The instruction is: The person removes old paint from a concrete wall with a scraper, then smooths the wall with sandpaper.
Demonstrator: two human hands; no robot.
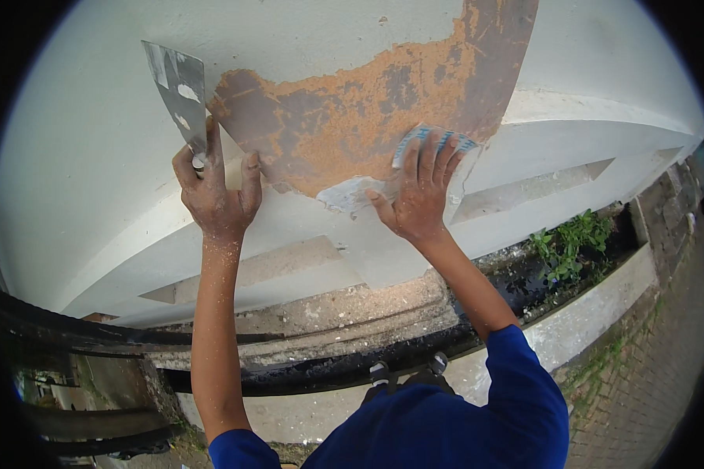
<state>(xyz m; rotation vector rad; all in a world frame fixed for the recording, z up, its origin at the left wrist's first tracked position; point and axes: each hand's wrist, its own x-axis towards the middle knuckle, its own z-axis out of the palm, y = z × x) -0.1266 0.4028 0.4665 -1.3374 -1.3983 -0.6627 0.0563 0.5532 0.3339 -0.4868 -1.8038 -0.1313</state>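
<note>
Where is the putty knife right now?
In the head view, upper left: the putty knife is in the left hand, blade up on the white wall, beside the rusty patch.

Both my arms are stretched straight up, dusty all over, with my left hand curled tight in a grip, thumb sticking out to the side, and my right hand pressed flat, fingers spread a bit.
</note>
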